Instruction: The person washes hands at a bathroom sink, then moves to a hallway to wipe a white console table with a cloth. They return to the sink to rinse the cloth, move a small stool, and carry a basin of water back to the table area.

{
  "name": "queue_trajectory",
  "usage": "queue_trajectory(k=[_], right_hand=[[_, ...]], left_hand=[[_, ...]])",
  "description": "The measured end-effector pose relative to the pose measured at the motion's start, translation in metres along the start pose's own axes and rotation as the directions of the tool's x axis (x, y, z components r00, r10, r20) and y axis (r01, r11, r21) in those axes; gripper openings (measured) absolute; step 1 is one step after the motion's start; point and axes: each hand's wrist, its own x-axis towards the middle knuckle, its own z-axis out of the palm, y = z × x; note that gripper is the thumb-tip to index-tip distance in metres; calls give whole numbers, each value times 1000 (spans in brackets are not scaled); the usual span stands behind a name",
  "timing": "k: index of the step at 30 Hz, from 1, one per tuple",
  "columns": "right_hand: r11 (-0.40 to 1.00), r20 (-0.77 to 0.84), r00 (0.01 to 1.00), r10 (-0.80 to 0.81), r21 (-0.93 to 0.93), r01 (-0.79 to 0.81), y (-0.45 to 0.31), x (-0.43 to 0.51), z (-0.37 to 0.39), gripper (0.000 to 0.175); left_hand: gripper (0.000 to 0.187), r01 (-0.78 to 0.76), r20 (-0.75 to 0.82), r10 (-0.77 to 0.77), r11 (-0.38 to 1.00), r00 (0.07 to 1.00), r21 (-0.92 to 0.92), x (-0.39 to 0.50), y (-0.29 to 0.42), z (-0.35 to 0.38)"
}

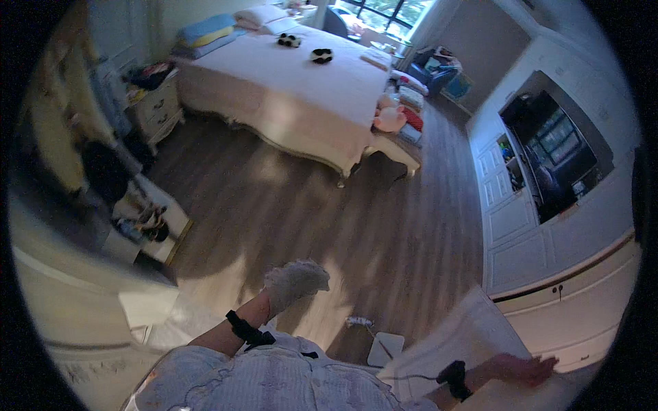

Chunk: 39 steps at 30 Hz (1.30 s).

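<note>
A pale, fuzzy cloth or mitt (295, 285) covers my left hand (275, 295), which reaches forward over the wood floor. The cloth hides the fingers, so whether it is worn or gripped is unclear. A black strap (249, 329) circles that forearm. My right hand (524, 369) is stretched out to the right beside a white door panel (462, 339); it looks blurred, with nothing visible in it. Whether it touches the panel I cannot tell. Another black strap (455, 380) sits on the right wrist. Between my arms, a brush with a pale head (360, 321) stands near a white square board (385, 349).
Ahead stands a bed with a pink cover (277, 103), two black-and-white plush toys (289, 40) on it. A bench (393, 154) with folded textiles adjoins its foot. White cabinets (514, 221) with a television (555, 149) line the right. A nightstand (157, 110) and hanging clothes (61, 113) are left.
</note>
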Motion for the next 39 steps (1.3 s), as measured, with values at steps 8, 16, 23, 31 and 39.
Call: queue_trajectory(k=[8, 16, 23, 31, 39], right_hand=[[938, 258, 947, 190, 238, -252, -84, -142, 141, 37], [917, 565, 736, 372, -99, -387, -8, -237, 303, 19], [687, 640, 472, 606, -123, -716, 112, -340, 516, 38], [705, 923, 347, 165, 136, -696, 162, -385, 753, 26], [576, 909, -6, 417, -269, -772, 359, -454, 867, 23]], left_hand=[[30, -142, -76, 124, 728, 989, -670, 322, -94, 48], [31, 236, 319, 114, 456, 941, -858, 552, -65, 115], [31, 329, 391, 54, 446, 919, -833, 792, 38, 162], [32, 255, 357, 145, 464, 923, -848, 1056, 193, 189], [33, 101, 378, 481, 507, 791, -856, 1305, 429, 304]])
